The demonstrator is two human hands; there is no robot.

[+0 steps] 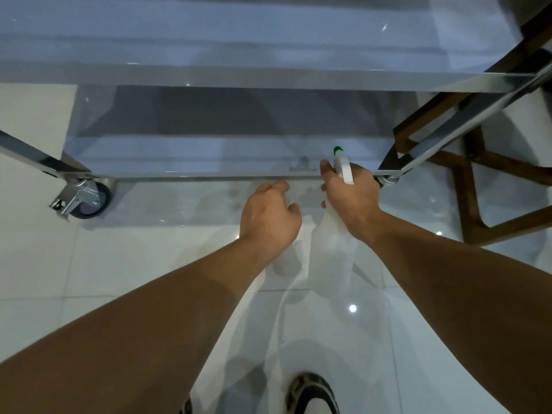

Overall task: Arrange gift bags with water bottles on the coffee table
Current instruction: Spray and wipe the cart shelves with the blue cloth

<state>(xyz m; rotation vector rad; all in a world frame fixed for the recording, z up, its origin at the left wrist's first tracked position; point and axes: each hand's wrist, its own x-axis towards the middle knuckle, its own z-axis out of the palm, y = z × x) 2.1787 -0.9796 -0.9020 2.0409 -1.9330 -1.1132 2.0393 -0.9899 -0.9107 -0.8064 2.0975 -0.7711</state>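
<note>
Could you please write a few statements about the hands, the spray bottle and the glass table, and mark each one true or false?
1. The right hand grips a translucent white spray bottle with a green nozzle. True.
2. The left hand holds a paper gift bag. False: its fingers hang loosely curled and hold nothing.
3. The glass coffee table with a chrome frame stands on a wheeled metal caster. True.
4. A wooden chair frame stands to the left of the table. False: it stands at the right.
5. The spray bottle lies flat on the white tiled floor. False: it is held above the floor.
</note>
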